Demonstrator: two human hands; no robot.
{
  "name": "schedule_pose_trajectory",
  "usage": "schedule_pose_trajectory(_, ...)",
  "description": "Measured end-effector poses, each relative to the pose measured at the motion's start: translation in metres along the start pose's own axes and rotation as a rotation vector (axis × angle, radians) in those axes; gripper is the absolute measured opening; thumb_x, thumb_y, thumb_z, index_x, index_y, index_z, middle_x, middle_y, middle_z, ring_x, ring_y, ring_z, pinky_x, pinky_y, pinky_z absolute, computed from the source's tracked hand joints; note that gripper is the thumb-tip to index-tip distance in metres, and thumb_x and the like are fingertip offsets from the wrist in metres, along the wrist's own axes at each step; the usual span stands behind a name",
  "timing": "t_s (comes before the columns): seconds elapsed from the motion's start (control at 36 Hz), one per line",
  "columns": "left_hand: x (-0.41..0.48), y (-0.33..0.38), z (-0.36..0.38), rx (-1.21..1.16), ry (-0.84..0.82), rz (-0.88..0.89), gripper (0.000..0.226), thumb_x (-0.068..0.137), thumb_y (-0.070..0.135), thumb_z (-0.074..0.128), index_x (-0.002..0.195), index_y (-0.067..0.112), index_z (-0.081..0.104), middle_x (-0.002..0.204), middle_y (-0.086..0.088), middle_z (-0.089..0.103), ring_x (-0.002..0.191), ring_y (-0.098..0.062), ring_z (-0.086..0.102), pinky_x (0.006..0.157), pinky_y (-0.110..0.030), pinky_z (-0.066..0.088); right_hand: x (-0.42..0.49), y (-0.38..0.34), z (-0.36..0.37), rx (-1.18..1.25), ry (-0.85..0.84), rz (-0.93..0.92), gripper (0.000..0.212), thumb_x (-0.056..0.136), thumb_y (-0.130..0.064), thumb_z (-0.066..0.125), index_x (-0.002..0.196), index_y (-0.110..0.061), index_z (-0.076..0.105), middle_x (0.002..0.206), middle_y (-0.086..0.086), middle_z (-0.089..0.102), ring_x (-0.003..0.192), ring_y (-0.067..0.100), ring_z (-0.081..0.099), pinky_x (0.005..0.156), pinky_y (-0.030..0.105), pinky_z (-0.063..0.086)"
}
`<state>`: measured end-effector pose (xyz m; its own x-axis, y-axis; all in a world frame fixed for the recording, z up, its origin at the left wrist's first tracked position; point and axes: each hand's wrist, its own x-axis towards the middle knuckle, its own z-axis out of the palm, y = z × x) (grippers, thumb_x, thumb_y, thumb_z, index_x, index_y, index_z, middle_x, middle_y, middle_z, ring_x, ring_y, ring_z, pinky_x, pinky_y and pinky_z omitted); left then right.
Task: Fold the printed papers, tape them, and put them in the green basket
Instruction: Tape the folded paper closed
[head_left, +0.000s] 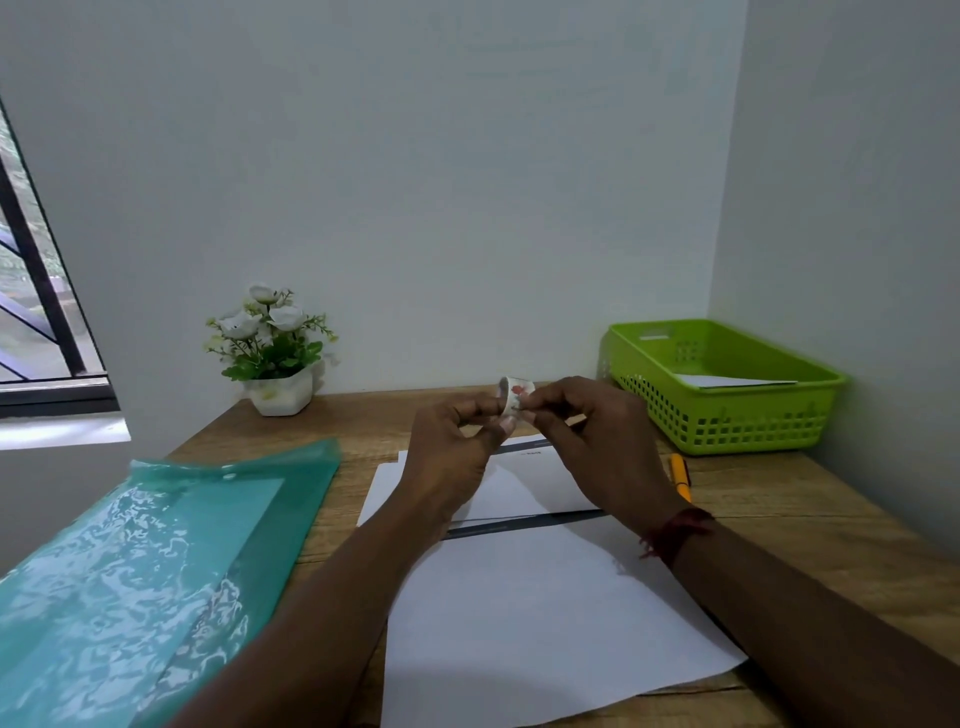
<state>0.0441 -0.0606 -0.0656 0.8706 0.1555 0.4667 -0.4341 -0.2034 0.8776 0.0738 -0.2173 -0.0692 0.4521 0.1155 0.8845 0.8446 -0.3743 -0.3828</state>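
Head view: both hands are raised above the counter (831, 519) and meet on a small tape roll (515, 394) with a red-and-white print. The left hand (457, 441) pinches the roll from its left side with curled fingers. The right hand (587, 436) pinches its right edge with its fingertips.

Directly beneath the hands lies a folded paper (519, 488) with a dark printed band along its edges. Nearer the person, under both forearms, a larger flat sheet (545, 623) overlaps it. The green basket (727, 421) stands beyond and to the right of the right hand, well apart from it, against the wall corner, with a white paper (727, 382) lying inside.

An orange pen (680, 475) lies just right of the right hand. A teal plastic folder (156, 571) is spread out to the left of the left forearm, and a potted white flower (275, 353) stands beyond the left hand.
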Motion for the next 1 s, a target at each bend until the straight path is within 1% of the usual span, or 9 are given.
schedule_pose_trajectory(0.19,0.0,-0.0012,0.0001,0.018,0.002,0.06,0.022,0.084,0.007,0.074,0.087,0.029,0.077,0.09,0.015,0.076,0.093,-0.001,0.068,0.088,-0.024,0.049,0.0001,0.0,0.002,0.078,-0.083,0.112,0.012,0.084,-0.011,0.072,0.084,-0.019,0.065,0.086,-0.018,0.069,0.079,-0.002,0.064,0.063,0.007,0.042)
schedule_pose_trajectory(0.33,-0.0007,-0.0024,0.0004,0.033,-0.012,0.112,0.037,0.084,0.009,0.075,0.073,0.044,0.075,0.086,0.023,0.074,0.089,0.007,0.066,0.073,-0.004,0.045,-0.0009,0.0023,0.0049,0.095,-0.124,0.129,0.008,0.088,-0.011,0.069,0.09,-0.011,0.061,0.091,-0.018,0.067,0.089,-0.001,0.066,0.076,0.023,0.053)
schedule_pose_trajectory(0.39,-0.0007,-0.0027,0.0013,0.033,-0.007,0.125,0.041,0.083,0.01,0.076,0.071,0.048,0.075,0.085,0.025,0.073,0.089,0.009,0.066,0.072,0.0,0.043,-0.0014,0.0033,0.0053,0.093,-0.138,0.125,0.008,0.089,-0.011,0.067,0.09,-0.009,0.06,0.089,-0.019,0.066,0.092,0.0,0.066,0.078,0.029,0.054)
schedule_pose_trajectory(0.53,-0.0001,-0.0029,0.0021,0.072,-0.003,0.138,0.039,0.083,0.013,0.076,0.072,0.051,0.074,0.085,0.029,0.072,0.091,0.011,0.064,0.072,-0.002,0.044,-0.0026,0.0058,0.0064,0.112,-0.159,0.132,0.008,0.092,-0.011,0.064,0.09,-0.013,0.057,0.087,-0.02,0.064,0.099,-0.001,0.065,0.077,0.031,0.055)
schedule_pose_trajectory(0.61,0.0001,-0.0041,0.0016,0.092,0.007,0.128,0.031,0.083,0.015,0.077,0.076,0.045,0.073,0.085,0.031,0.071,0.093,0.011,0.064,0.075,-0.011,0.043,-0.003,0.005,0.0064,0.126,-0.172,0.153,0.013,0.093,-0.011,0.062,0.088,-0.021,0.054,0.086,-0.022,0.063,0.101,0.0,0.065,0.069,0.031,0.054)
schedule_pose_trajectory(0.72,0.0,-0.0031,0.0024,0.092,0.011,0.112,0.023,0.084,0.018,0.076,0.081,0.041,0.074,0.086,0.027,0.072,0.092,0.008,0.064,0.077,-0.015,0.042,-0.0023,0.0012,0.0058,0.109,-0.178,0.172,0.023,0.095,-0.012,0.059,0.085,-0.03,0.049,0.085,-0.024,0.062,0.092,-0.001,0.063,0.063,0.032,0.052)
schedule_pose_trajectory(0.86,0.001,-0.0049,0.0026,0.126,0.017,0.089,0.015,0.085,0.021,0.075,0.087,0.036,0.076,0.087,0.025,0.072,0.09,0.006,0.062,0.076,-0.016,0.042,-0.0023,-0.0007,0.0049,0.092,-0.184,0.155,0.015,0.095,-0.011,0.058,0.087,-0.021,0.05,0.081,-0.02,0.059,0.082,0.005,0.061,0.064,0.042,0.053)
schedule_pose_trajectory(0.94,0.0018,-0.0068,0.003,0.137,0.02,0.069,0.011,0.086,0.023,0.074,0.089,0.033,0.077,0.091,0.02,0.073,0.094,0.003,0.063,0.078,-0.018,0.043,-0.0021,-0.0005,0.005,0.088,-0.198,0.138,0.013,0.096,-0.012,0.057,0.089,-0.019,0.049,0.083,-0.016,0.059,0.084,0.009,0.062,0.066,0.04,0.051)
schedule_pose_trajectory(1.0,0.0017,-0.0071,0.0031,0.137,0.018,0.055,0.01,0.087,0.024,0.073,0.089,0.033,0.076,0.092,0.018,0.074,0.096,0.0,0.063,0.081,-0.021,0.045,-0.0022,0.0006,0.0053,0.093,-0.207,0.136,0.012,0.096,-0.013,0.057,0.089,-0.019,0.049,0.083,-0.017,0.059,0.087,0.004,0.062,0.066,0.032,0.051)
